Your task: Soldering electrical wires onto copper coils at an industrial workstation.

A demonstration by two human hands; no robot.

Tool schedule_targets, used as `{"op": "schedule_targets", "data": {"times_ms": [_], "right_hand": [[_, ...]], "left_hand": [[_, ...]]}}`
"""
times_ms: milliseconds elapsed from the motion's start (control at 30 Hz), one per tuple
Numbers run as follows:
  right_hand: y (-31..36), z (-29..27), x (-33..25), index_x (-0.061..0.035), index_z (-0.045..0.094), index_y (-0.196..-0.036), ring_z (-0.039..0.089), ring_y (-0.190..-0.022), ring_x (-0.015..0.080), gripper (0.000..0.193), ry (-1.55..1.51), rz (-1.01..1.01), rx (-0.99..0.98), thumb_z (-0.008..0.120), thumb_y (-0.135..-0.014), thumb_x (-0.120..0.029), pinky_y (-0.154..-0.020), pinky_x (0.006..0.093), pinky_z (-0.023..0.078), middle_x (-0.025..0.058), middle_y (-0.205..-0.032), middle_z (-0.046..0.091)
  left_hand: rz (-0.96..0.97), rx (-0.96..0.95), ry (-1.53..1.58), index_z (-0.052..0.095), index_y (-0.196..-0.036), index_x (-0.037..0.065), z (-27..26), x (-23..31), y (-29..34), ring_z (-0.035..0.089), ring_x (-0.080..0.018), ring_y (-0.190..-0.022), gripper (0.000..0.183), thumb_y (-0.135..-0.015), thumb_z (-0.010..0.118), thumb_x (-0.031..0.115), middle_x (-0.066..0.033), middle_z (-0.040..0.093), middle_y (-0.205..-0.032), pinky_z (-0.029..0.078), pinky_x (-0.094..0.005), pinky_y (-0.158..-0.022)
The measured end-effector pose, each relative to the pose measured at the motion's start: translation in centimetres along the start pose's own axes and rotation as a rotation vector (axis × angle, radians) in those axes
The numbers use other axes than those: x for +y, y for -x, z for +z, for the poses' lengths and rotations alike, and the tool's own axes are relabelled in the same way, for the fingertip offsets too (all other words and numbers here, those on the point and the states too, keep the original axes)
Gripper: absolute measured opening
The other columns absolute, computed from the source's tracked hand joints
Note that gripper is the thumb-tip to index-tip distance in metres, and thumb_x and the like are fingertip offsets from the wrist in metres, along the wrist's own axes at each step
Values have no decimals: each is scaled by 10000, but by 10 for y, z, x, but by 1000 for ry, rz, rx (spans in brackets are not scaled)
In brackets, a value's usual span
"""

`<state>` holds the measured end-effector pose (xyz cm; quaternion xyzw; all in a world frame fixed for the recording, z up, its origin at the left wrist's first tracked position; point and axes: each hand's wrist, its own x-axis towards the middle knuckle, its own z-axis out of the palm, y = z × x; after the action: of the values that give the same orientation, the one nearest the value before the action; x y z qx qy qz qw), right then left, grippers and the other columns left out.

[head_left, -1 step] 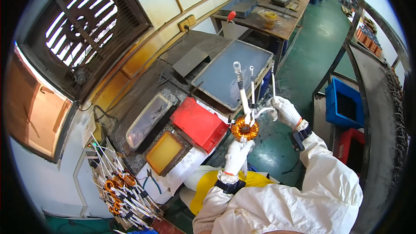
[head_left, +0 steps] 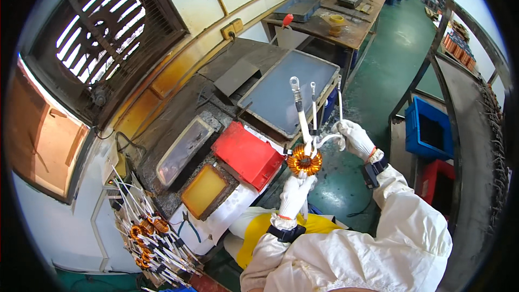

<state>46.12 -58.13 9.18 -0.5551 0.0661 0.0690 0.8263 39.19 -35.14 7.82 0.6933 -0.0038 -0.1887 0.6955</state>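
Note:
A copper-wound ring coil is held upright in front of me, its white sleeved leads rising from the top. My left hand, in a white glove, is closed at the lower rim of the coil. The thickest lead stands nearly straight up and ends in a metal ring lug. To its right, a thinner lead also points upward with a lug on its end. My gloved right hand is closed on a bent white lead at the coil's right; its fingertips are partly hidden.
On the bench to the left are a red bin, an amber-filled pot, a grey tray and pliers. Many similar coils are heaped at lower left. A metal rack with a blue crate stands at right.

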Motion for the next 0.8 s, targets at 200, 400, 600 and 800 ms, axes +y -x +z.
{"op": "schedule_targets", "data": {"times_ms": [200, 400, 600, 800], "right_hand": [[-8, -14, 10, -13, 551, -872, 501, -449, 87, 209, 5, 24, 37, 485, -890, -210, -389, 207, 425, 46, -639, 569], [-11, -21, -6, -3, 521, -961, 470, -487, 52, 232, -283, 66, -10, 469, -899, -220, -412, 155, 400, 27, -722, 561], [-11, -29, -55, -29, 439, -1036, 522, -621, 111, 235, -737, 23, -515, 529, -864, -161, -555, 271, 463, 104, -885, 572], [-37, -1, -94, -32, 458, -1031, 506, -570, 65, 193, -627, -38, -521, 520, -867, -112, -481, 176, 451, 100, -910, 559]], "left_hand": [[-1, -15, -133, 574, -798, 6, 2, 1, 0, 513, -87, -578, 194, -814, 582, 199, -12, 574, -668, 407, -237, -537], [-48, -85, -180, 531, -918, 3, -6, -24, -19, 506, -64, -611, 168, -839, 544, 151, -5, 571, -708, 409, -208, -578], [5, -119, -35, 510, -875, 24, -11, -29, -19, 493, -68, -635, 120, -853, 509, 142, -7, 539, -715, 407, -217, -589], [-37, -143, -90, 519, -882, 20, -8, 2, -13, 520, -87, -650, 171, -850, 515, 188, -16, 558, -733, 430, -229, -614]]}}
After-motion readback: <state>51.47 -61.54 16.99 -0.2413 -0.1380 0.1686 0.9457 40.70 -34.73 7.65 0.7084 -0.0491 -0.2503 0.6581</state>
